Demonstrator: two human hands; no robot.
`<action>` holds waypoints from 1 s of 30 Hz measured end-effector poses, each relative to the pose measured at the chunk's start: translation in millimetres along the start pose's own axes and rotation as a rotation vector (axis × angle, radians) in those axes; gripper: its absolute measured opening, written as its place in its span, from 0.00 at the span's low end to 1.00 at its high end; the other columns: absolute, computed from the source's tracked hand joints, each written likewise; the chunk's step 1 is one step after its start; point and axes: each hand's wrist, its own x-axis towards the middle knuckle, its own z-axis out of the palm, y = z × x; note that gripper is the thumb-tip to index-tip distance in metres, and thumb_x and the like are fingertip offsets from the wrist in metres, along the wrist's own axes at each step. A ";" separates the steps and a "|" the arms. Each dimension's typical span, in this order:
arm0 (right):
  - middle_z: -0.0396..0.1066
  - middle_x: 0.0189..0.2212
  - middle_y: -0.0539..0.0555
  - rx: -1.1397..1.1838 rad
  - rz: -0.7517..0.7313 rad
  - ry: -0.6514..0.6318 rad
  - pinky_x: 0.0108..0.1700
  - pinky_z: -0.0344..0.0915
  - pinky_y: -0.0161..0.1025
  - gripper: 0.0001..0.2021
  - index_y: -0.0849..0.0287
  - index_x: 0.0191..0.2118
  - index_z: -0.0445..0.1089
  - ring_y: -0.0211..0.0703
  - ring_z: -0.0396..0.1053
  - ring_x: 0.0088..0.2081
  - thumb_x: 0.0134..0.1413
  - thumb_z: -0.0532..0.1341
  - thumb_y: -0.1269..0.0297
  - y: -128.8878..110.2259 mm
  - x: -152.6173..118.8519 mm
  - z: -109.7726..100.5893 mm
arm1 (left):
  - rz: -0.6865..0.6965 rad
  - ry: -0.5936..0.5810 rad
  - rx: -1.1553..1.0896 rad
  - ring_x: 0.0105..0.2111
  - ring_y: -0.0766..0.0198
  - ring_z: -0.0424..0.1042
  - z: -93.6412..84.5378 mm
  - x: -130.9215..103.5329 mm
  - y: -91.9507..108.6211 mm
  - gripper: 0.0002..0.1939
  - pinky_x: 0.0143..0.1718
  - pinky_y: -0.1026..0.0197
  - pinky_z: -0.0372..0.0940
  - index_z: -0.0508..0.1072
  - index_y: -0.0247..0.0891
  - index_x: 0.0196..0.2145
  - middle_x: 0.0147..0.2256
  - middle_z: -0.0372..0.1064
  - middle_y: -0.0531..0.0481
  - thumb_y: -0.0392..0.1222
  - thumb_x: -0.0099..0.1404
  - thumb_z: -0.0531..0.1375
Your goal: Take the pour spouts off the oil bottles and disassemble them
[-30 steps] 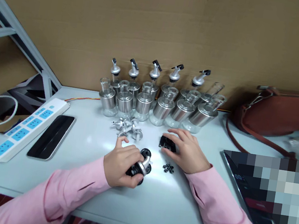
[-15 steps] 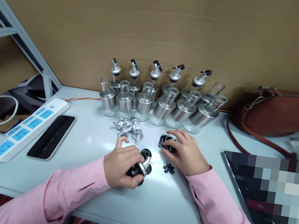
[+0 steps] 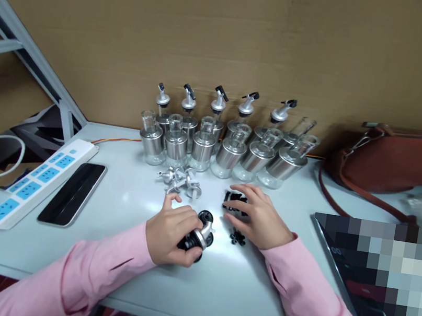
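The left grip (image 3: 171,234) pinches a silver-and-black spout (image 3: 201,237) over the desk (image 3: 238,294); the right grip (image 3: 262,217), fingers spread at small black parts (image 3: 232,197), probably needs a light touch to avoid scattering them.

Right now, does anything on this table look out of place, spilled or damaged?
Nothing looks spilled or damaged. The loose silver spouts lie in a tidy-enough pile before the bottles. The only oddity is in the image: blocky pixels hide much of the dark screen at right.
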 end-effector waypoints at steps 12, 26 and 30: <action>0.65 0.43 0.58 0.114 0.146 -0.098 0.47 0.62 0.50 0.24 0.59 0.48 0.62 0.52 0.63 0.45 0.40 0.61 0.69 21.7 -7.2 -15.8 | 0.012 0.023 -0.003 0.22 0.67 0.60 1.2 0.1 -0.9 0.10 0.40 0.55 0.48 0.61 0.36 0.28 0.22 0.63 0.54 0.45 0.59 0.47; 0.68 0.38 0.57 0.151 0.183 -0.083 0.42 0.68 0.46 0.18 0.58 0.47 0.63 0.48 0.69 0.40 0.47 0.59 0.67 24.8 -6.1 -4.3 | -0.004 -0.018 0.000 0.22 0.66 0.62 0.4 -0.3 -0.6 0.11 0.41 0.55 0.48 0.61 0.36 0.28 0.22 0.64 0.53 0.45 0.59 0.45; 0.66 0.42 0.59 0.126 0.138 0.066 0.47 0.64 0.49 0.15 0.58 0.46 0.65 0.51 0.66 0.45 0.50 0.58 0.64 17.7 -4.0 -11.3 | -0.004 0.001 -0.025 0.23 0.66 0.62 2.9 -2.2 -3.8 0.17 0.41 0.54 0.47 0.61 0.36 0.30 0.23 0.64 0.53 0.49 0.64 0.41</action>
